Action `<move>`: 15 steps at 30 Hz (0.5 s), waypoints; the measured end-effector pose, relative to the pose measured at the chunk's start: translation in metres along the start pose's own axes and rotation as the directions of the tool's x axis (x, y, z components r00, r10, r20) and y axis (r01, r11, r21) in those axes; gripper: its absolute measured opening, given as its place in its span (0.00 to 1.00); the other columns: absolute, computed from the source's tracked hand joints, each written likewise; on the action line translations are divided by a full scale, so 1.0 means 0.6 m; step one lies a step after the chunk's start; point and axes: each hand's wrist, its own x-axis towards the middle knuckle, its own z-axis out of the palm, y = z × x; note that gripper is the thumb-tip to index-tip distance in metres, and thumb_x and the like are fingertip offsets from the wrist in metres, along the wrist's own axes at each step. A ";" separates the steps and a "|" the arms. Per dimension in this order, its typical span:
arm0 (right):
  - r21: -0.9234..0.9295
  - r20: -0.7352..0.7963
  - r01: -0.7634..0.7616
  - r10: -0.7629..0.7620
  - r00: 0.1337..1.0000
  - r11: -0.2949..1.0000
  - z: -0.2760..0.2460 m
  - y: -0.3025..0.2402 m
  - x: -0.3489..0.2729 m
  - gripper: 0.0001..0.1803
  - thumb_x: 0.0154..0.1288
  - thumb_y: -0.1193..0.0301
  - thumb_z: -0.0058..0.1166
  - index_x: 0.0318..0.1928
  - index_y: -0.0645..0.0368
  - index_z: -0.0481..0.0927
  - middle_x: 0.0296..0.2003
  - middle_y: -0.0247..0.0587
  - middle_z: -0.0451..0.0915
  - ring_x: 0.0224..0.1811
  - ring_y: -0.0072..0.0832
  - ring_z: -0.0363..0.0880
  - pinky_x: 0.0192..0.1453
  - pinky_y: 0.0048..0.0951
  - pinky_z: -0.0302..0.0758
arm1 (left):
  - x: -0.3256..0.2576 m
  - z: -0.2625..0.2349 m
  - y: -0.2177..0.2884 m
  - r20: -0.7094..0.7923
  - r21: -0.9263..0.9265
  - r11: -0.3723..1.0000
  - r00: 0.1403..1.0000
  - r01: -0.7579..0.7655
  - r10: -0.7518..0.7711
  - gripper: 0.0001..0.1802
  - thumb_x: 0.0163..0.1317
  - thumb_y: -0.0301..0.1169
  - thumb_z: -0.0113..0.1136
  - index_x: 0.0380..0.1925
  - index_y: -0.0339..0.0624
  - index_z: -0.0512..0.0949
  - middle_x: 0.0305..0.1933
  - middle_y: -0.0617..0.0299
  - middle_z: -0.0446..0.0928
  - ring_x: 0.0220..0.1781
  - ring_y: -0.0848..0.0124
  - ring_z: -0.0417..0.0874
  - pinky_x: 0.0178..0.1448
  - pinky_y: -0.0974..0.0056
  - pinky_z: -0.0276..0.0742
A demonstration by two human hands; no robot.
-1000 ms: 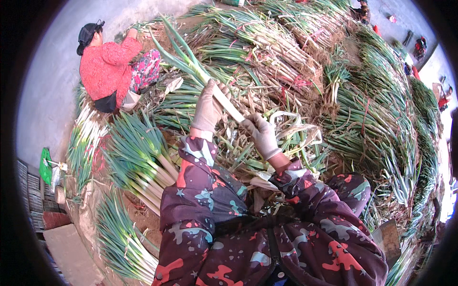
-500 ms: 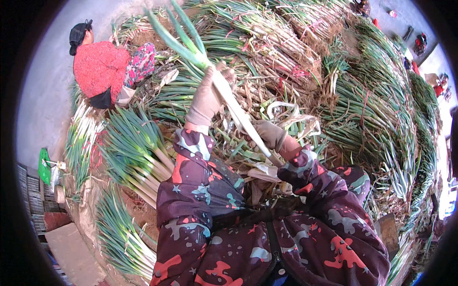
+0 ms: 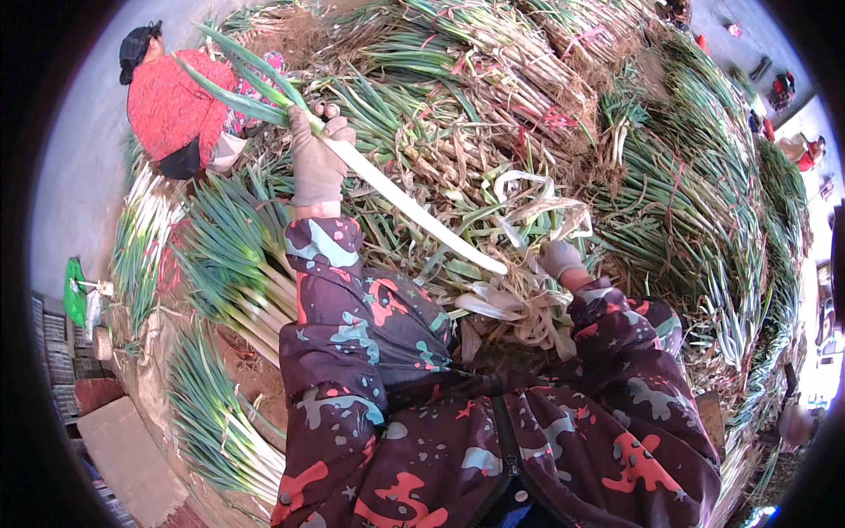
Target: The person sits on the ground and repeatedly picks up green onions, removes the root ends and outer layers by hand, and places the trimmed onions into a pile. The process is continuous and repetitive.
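My left hand [image 3: 319,160], in a tan work glove, is closed around a large green onion [image 3: 400,201]. The green onion slants across the middle of the view, its green leaves at the upper left and its clean white root end at the lower right. Beside dry peeled leaves [image 3: 519,304], my gloved right hand [image 3: 561,258] is apart from the stalk. Its fingers look curled in, and whatever may be in them is hidden by the hand and leaves. Between my hands and legs lies a heap of stripped leaf scraps [image 3: 440,167].
At my left lie green onions with white stalks [image 3: 238,264] and another bunch [image 3: 224,422]. Unpeeled bundles [image 3: 519,97] are piled ahead and to the right [image 3: 695,202]. A person in a red top [image 3: 180,106] sits at the far left. A brown board [image 3: 128,449] lies lower left.
My left hand has moved left with the green onion, tilting it flatter. My right hand has come off the stalk and moved right, down beside the dry leaves.
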 end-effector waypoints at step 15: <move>0.996 0.047 -0.080 -0.564 0.825 -0.035 -0.086 -0.144 -0.112 0.13 0.72 0.69 0.49 0.50 0.65 0.77 0.29 0.31 0.74 0.29 0.15 0.72 0.34 0.17 0.69 | -0.004 -0.021 0.023 -0.214 0.215 0.976 0.975 -0.015 0.063 0.16 0.64 0.47 0.58 0.35 0.47 0.71 0.30 0.63 0.77 0.30 0.71 0.78 0.31 0.68 0.78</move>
